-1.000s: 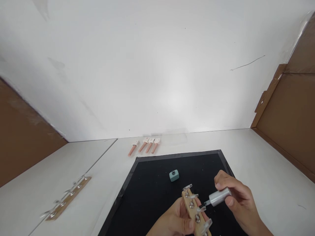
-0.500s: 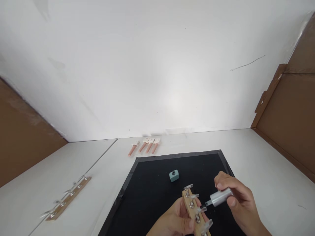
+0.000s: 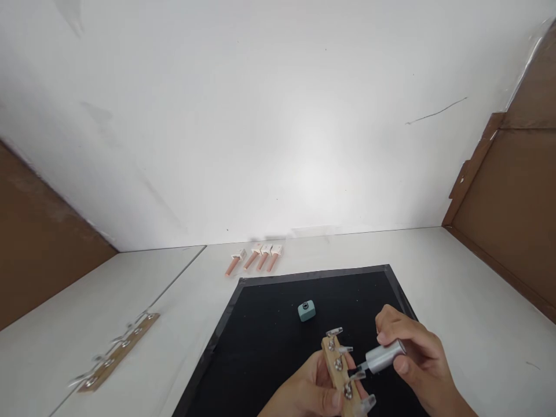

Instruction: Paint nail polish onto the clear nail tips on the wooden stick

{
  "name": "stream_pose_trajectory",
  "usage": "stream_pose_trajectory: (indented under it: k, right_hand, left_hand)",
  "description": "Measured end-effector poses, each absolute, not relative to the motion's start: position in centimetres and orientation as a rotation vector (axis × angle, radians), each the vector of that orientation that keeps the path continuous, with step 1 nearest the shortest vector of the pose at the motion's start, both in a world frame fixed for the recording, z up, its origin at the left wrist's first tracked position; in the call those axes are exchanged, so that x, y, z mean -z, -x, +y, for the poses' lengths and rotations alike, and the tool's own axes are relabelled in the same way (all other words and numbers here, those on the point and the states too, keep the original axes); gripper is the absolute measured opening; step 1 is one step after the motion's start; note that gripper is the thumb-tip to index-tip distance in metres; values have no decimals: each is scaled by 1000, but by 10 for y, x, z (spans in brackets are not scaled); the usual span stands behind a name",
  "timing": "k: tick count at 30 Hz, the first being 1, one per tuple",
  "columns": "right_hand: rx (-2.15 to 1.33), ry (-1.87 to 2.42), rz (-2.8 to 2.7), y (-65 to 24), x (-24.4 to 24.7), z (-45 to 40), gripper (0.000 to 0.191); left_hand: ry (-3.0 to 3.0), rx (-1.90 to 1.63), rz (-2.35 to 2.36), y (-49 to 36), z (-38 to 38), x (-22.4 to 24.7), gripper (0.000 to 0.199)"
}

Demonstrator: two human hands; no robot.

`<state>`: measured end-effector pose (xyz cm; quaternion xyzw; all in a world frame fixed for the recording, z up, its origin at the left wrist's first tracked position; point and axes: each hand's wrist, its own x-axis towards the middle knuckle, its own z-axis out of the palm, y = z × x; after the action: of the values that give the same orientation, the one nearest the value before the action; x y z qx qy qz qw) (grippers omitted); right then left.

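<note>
My left hand [image 3: 310, 389] grips a wooden nail-tip stand [image 3: 339, 370], held tilted over the black mat. Several clear nail tips [image 3: 358, 376] stick out from its metal mounts. Between the fingers and thumb of my right hand [image 3: 419, 353] is a nail polish brush [image 3: 384, 356] with a silver cap handle. Its dark bristle end points left and lies at one of the lower nail tips; I cannot tell whether it touches. Beyond the stand, an uncapped teal polish bottle [image 3: 306, 311] rests on the mat.
A black mat [image 3: 260, 347] with taped edges covers the white table [image 3: 174, 347]. A second wooden stand with clear tips [image 3: 119, 354] lies to the left. Several pink-handled bottles with white ends [image 3: 263, 258] lie near the back wall. Brown cardboard panels [image 3: 512, 191] border both sides.
The brush has shifted slightly left and down along the nail tip, with my right hand following. My left hand and the stand stay nearly still.
</note>
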<state>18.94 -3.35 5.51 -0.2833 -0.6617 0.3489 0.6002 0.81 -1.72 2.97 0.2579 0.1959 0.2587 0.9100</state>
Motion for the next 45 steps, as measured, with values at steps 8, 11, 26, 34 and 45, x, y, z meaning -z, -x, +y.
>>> stream_pose_trajectory:
  k: [8,11,26,34,45]
  right_hand:
    - [-775,704,-1490,-192,-53,-34,17]
    - [-772,741,-1371,-193,-50,-35,17]
    - [-1313,678,-586,-191,-60,-26,17]
    - [-1334,684,-648,-190,-57,-29,18]
    - [-1186,686,-978,-189,-57,-35,19]
  left_hand:
    - [-513,-544,387,-6,-19,-27,32]
    - [-472,-560,432,-4,-21,-29,34]
    - [-166,-789,797,-19,-15,-36,17]
    - [-238,-741,610,-13,-16,-31,18]
    - [-719,-911,441,-10,-29,-30,28]
